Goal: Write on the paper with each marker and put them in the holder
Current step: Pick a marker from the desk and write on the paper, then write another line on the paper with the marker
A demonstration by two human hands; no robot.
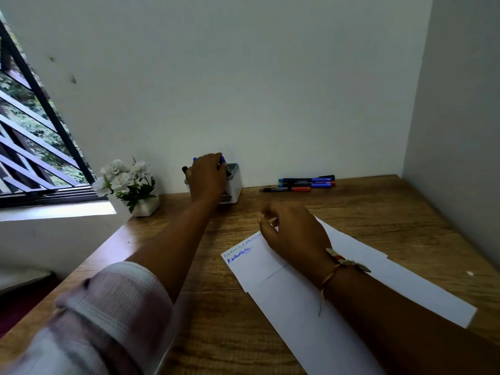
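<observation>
My left hand (207, 177) reaches to the white marker holder (234, 189) at the back of the desk and grips a blue marker (223, 160) over its top. A black marker tip (185, 169) sticks out to the left of that hand. My right hand (293, 234) hovers over the white paper (378, 288) with fingers loosely curled and nothing in them. The paper carries blue handwriting (239, 253) at its far left corner. Several markers (305, 183) with blue and red bands lie side by side near the wall, right of the holder.
A white pot of white flowers (128, 185) stands left of the holder by the window sill. The wooden desk (378, 212) ends against white walls at the back and right. A barred window is at the far left.
</observation>
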